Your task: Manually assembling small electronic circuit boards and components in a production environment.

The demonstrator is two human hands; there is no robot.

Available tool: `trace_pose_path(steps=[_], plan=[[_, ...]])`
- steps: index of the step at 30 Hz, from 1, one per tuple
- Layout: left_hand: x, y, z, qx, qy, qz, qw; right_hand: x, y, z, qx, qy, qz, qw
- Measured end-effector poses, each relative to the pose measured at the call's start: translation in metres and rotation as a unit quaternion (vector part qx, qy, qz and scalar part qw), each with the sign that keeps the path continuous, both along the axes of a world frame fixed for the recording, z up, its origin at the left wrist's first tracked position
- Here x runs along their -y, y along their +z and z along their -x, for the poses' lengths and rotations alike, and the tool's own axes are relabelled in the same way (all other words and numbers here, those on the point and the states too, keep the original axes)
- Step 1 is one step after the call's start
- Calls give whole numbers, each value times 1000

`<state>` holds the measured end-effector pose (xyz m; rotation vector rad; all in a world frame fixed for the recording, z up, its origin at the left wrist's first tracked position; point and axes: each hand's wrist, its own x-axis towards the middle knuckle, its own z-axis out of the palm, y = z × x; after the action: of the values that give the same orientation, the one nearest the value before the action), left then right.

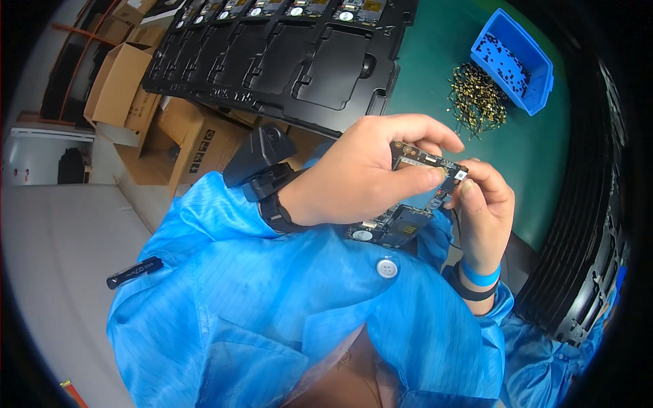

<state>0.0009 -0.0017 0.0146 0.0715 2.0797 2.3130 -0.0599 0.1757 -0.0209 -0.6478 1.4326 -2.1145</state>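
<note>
My left hand point(367, 166) is wrapped around a dark circuit board point(411, 221), its thumb lying flat across the upper face. The board is tilted in front of my chest and carries metal shields, small connectors and a round white sticker point(362, 235). At the board's right corner, beside a small white label point(461, 175), my right hand point(486, 207) pinches with thumb and index finger. Whether a tiny part sits between those fingertips is too small to tell. The left hand covers much of the board's middle.
A black moulded tray point(333, 68) holds several circuit boards along its far row. On the green table mat point(428, 75) lies a heap of small gold-tipped cables point(476, 102), beside a blue bin point(541, 81) of tiny black parts. Stacked black trays point(568, 258) stand right; cardboard boxes point(119, 85) left.
</note>
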Motion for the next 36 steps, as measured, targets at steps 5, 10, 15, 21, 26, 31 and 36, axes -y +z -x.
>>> trace_pose_path(steps=[5,10,15,21,26,31,36], plan=[[3,-3,4,-59,-7,61,996,7,1,-1,-4,-10,-3,1000],[4,-5,4,-59,4,72,996,16,4,1,-48,-28,-42,998],[10,-9,8,-44,-48,78,995,18,2,0,-71,-51,-37,996],[13,-16,-3,31,-139,110,984,9,-1,11,-7,-132,34,991],[21,-6,-15,168,-171,153,959,0,-9,19,56,-111,76,989],[41,10,-7,151,-18,77,985,-4,-11,6,-185,-178,-133,957],[99,22,58,107,72,94,987,-4,-23,13,-407,-256,-283,830]])
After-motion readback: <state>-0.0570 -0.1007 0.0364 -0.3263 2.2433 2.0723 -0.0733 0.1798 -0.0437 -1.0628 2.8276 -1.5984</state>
